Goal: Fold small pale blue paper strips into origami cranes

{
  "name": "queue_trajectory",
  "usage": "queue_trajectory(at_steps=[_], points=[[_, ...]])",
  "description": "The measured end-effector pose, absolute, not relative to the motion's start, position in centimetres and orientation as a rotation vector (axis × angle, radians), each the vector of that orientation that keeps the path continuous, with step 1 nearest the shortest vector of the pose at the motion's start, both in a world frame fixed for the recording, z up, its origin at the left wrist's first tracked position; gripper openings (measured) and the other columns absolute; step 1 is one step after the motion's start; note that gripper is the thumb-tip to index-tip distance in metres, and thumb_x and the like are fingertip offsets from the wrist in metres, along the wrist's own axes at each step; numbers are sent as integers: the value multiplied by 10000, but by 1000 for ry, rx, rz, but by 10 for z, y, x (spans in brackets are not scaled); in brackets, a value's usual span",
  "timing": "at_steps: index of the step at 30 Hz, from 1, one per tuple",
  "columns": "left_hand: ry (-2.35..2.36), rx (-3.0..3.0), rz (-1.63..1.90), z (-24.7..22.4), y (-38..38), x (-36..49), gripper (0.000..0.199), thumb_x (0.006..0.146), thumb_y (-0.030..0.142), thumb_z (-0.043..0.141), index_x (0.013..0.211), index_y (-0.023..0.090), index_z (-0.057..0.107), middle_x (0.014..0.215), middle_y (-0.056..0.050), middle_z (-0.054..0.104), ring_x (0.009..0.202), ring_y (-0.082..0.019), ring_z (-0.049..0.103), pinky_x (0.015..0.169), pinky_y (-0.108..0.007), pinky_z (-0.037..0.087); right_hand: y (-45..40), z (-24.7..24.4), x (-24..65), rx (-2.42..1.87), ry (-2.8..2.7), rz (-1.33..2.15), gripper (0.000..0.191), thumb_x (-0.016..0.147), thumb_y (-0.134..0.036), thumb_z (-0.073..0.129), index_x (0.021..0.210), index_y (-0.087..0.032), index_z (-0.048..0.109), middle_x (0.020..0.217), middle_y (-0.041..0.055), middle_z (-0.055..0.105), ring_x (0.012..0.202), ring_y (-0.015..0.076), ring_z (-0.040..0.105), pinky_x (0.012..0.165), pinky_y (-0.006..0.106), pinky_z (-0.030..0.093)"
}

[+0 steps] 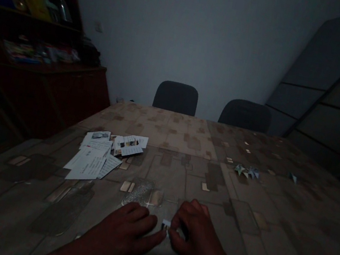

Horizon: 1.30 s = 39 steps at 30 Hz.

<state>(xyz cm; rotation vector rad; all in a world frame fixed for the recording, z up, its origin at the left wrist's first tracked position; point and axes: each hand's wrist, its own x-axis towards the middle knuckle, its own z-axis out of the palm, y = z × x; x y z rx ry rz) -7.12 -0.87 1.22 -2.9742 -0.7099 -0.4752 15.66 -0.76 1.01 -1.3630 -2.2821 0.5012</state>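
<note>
A small folded piece of paper [166, 223], white with a dark printed patch, is between my two hands near the table's front edge. My left hand [129, 231] reaches it from the left, its fingers curled and one fingertip pressed at the paper's lower edge. From the right, my right hand [193, 231] pinches the paper between thumb and fingers. The fingers cover much of it, so its exact folds cannot be made out. Farther right on the table sit small folded paper figures [247, 171], with another folded paper piece [292, 177] beyond them.
Loose printed sheets [88, 164] lie in an overlapping pile on the left of the patterned tablecloth [175, 172]. Two dark chairs [176, 97] stand at the table's far side, before a pale wall. A wooden cabinet [75, 85] stands at left; the room is dim.
</note>
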Motion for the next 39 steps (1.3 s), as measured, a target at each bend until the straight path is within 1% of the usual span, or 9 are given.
queue_trajectory(at_steps=[7,13,18,21,24,28,32,35,39], points=[[-704,-2975,-531,12,-9,-71,376,960,185,552,1324,252,488,961,-42,654,831,-206,549,714,-335,444,-8,11,157,-1386,-2288,522,108,693,-64,653,719,-163,619,769,11,629,824,199,545,758,324,317],[-700,-2919,-547,2,-10,-71,415,919,183,617,1309,243,490,986,-39,652,824,-205,555,708,-335,446,-8,12,156,-1396,-2282,535,136,685,-46,664,723,-165,609,763,7,621,817,199,538,750,320,316],[-709,-2859,-489,3,-12,-69,395,903,186,627,1279,231,513,1019,-53,658,842,-213,554,707,-334,444,-5,14,163,-1346,-2180,686,187,706,-5,642,752,-181,598,754,-27,606,801,170,536,762,301,330],[-717,-2826,-497,2,-14,-66,375,892,188,643,1250,217,532,1010,-56,655,844,-215,551,709,-332,440,-5,16,166,-1373,-2073,750,193,740,9,608,735,-183,586,740,-30,601,791,166,543,759,297,346],[-719,-2814,-512,-2,-14,-65,367,892,187,643,1242,211,537,999,-55,653,835,-213,544,715,-331,436,-9,14,163,-1440,-2034,676,165,747,-38,642,770,-186,574,776,-15,593,814,191,535,755,316,353],[-711,-2837,-565,-5,-13,-67,380,909,209,618,1277,216,521,1009,-66,654,835,-220,537,712,-335,439,-15,4,158,-1490,-2112,556,249,696,-53,666,867,-197,557,887,12,598,882,232,516,790,361,353],[-712,-2866,-556,0,-13,-71,411,903,211,632,1296,237,512,987,-55,654,837,-217,545,723,-329,441,-17,-4,160,-1485,-2137,570,273,723,-75,651,929,-216,539,939,22,594,902,245,508,794,374,359],[-710,-2881,-560,6,-13,-74,439,904,228,642,1316,264,495,1003,-47,651,863,-212,554,760,-328,444,-16,-1,162,-1485,-2134,598,278,735,-78,658,933,-224,528,937,18,590,897,242,505,783,365,357],[-692,-2857,-589,6,-13,-76,390,922,233,624,1294,258,511,1007,-54,648,870,-213,553,761,-327,453,-16,8,160,-1517,-2100,648,290,707,-52,667,897,-225,533,918,6,600,896,236,513,780,357,351]])
